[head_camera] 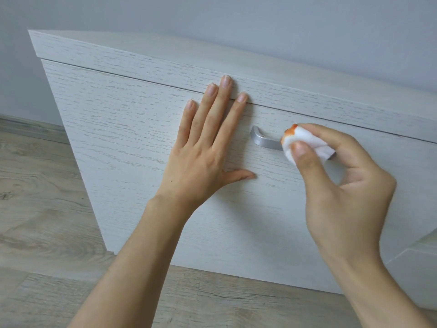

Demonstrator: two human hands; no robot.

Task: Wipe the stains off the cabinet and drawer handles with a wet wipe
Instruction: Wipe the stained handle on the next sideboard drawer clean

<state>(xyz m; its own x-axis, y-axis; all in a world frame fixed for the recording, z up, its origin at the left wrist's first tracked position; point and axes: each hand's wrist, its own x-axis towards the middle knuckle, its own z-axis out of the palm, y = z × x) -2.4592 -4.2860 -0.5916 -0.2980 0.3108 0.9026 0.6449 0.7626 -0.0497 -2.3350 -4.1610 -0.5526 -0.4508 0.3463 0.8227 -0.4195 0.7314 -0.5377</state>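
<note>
White crumpled wet wipe (305, 145), orange-stained at its tip, pinched in the right hand (340, 185) against the silver metal drawer handle (267, 140); at nine o'clock, the left hand (208, 147) presses flat, fingers straight, on the pale wood-grain drawer front (118, 129).

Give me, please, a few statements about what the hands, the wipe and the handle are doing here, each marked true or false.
1. The left hand lies flat, fingers straight, on the drawer front. True.
2. The right hand pinches a bunched white wet wipe against the handle. True.
3. The wipe is spotless. False: it carries an orange stain at its upper left edge.
4. The handle is black plastic. False: it is silver-grey and looks metallic.
5. The left hand grips the handle. False: it rests on the wood left of the handle, apart from it.
6. The floor shows a wood-grain pattern. True.
</note>
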